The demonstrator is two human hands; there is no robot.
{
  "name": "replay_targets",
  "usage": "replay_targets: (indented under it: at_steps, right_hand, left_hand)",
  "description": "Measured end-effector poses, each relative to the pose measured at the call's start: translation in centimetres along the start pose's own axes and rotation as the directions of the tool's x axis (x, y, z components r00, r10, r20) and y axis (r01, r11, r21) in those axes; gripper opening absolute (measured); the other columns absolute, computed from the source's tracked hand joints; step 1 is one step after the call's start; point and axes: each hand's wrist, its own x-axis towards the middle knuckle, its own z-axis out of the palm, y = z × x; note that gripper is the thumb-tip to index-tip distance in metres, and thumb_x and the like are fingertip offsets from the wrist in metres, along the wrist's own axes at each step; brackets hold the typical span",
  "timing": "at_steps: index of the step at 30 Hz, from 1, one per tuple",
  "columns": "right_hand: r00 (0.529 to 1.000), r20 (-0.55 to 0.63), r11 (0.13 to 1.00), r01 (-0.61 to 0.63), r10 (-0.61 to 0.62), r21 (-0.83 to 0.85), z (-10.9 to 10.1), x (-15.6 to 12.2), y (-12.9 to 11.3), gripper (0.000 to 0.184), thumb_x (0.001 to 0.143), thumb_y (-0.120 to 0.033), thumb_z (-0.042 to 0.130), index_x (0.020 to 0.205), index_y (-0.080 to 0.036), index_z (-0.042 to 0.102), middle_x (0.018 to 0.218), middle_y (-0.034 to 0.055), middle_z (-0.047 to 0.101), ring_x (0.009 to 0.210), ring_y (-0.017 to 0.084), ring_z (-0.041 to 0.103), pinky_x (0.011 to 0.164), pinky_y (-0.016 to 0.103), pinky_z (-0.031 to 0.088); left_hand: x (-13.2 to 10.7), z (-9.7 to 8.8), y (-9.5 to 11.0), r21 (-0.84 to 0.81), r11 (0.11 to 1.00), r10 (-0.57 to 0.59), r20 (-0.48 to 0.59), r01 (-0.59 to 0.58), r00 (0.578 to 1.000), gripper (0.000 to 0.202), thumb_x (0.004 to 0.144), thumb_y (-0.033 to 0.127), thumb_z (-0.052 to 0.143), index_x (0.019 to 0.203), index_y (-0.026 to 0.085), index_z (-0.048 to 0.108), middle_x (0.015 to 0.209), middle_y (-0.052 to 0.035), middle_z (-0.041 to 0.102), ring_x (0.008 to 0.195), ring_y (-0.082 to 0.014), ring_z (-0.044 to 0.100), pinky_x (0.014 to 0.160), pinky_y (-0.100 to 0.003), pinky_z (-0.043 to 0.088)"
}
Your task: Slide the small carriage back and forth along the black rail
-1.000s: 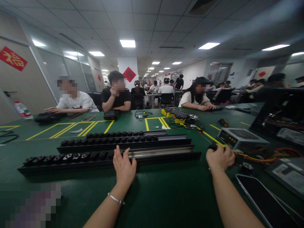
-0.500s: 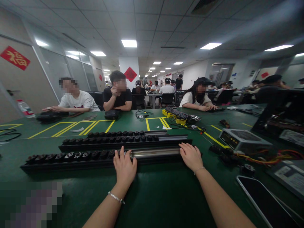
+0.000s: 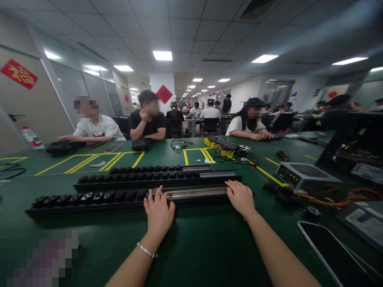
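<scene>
A long black rail [image 3: 89, 207] lies across the green table in front of me. Black socket-like modules [image 3: 97, 197] line its left part, and a bare shiny metal channel [image 3: 197, 192] shows at its right. My left hand [image 3: 160, 211] rests over the rail where the row of modules ends, fingers apart, the fingertips on or beside the last module. Toward the right end, my right hand [image 3: 241, 197] lies over the rail with fingers stretched and slightly bent. Just behind is a second black rail [image 3: 134, 181] with similar modules, and a third [image 3: 155, 169] lies beyond it.
To the right are a power supply unit [image 3: 305, 177] with coloured cables, another metal box [image 3: 363, 227] and a phone [image 3: 332, 255]. Farther back lies a black power strip [image 3: 224, 142] by yellow pieces. Several people sit across the table; a bottle [image 3: 32, 137] stands far left.
My left hand has shifted slightly to the right along the rail, its fingertips somewhat closer to the metal channel. My right hand stays in place.
</scene>
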Motion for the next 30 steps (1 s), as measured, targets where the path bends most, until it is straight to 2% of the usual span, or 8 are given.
replay_targets:
  at_steps: [8,19,30]
  right_hand:
    - [1.0,-0.006,1.0,0.0,0.0,0.001,-0.08,-0.06,-0.07,0.038,0.086,-0.028,0.035,0.112,-0.024,0.063,0.123,0.0015,0.06,0.119,0.02,0.047,0.097,0.039,0.032]
    - [1.0,-0.007,1.0,-0.003,0.003,0.018,-0.03,-0.02,0.04,0.038,0.085,-0.028,0.036,0.112,-0.026,0.063,0.122,0.0019,0.061,0.118,0.02,0.048,0.097,0.041,0.032]
    - [1.0,0.002,1.0,-0.01,0.01,0.015,-0.18,-0.04,-0.13,0.039,0.085,-0.029,0.036,0.112,-0.026,0.064,0.122,0.002,0.061,0.119,0.021,0.047,0.096,0.04,0.033]
  left_hand:
    - [0.01,-0.23,-0.03,0.067,0.996,0.057,0.029,-0.058,0.998,0.035,0.08,0.026,0.045,0.11,0.022,0.061,0.136,-0.0062,0.048,0.124,-0.034,0.039,0.104,-0.06,0.024]
    - [-0.01,-0.43,-0.1,0.078,0.992,0.097,0.058,-0.101,0.994,0.032,0.077,0.023,0.046,0.103,0.024,0.065,0.136,-0.0048,0.048,0.12,-0.0331,0.041,0.103,-0.065,0.02]
    - [-0.01,-0.39,-0.04,0.06,0.992,0.112,0.06,-0.115,0.992,0.033,0.076,0.022,0.046,0.104,0.025,0.065,0.136,-0.0045,0.048,0.12,-0.0327,0.042,0.104,-0.065,0.02]
